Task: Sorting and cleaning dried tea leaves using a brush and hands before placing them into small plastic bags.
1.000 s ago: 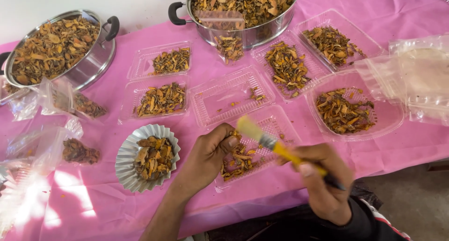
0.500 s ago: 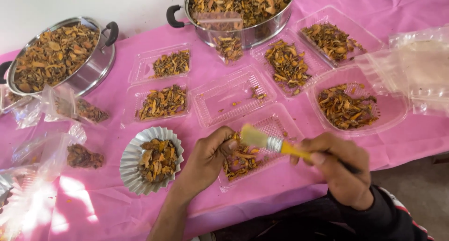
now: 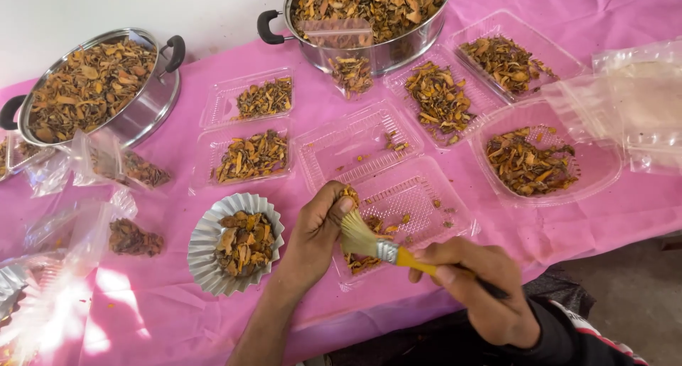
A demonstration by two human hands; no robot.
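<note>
My left hand [image 3: 312, 235] pinches a small orange-brown dried piece [image 3: 349, 193] over an open clear plastic clamshell tray [image 3: 419, 195] on the pink tablecloth. My right hand [image 3: 479, 288] grips a small paintbrush with a yellow handle [image 3: 383, 249]; its pale bristles touch the piece beside my left thumb. A few dried pieces lie in the tray under my hands. A fluted silver foil cup [image 3: 202, 242] holding dried pieces sits just left of my left hand.
Two steel pots [image 3: 153, 103] [image 3: 387, 53] full of dried orange-brown pieces stand at the back. Several clear trays [image 3: 249, 153] of the same material surround the clamshell. Plastic bags lie at the left [image 3: 78, 224] and right [image 3: 639, 103]. The table's front edge runs below my hands.
The brush has swung down and left, from above the tray to my left fingertips. My left hand has lifted slightly with the piece pinched.
</note>
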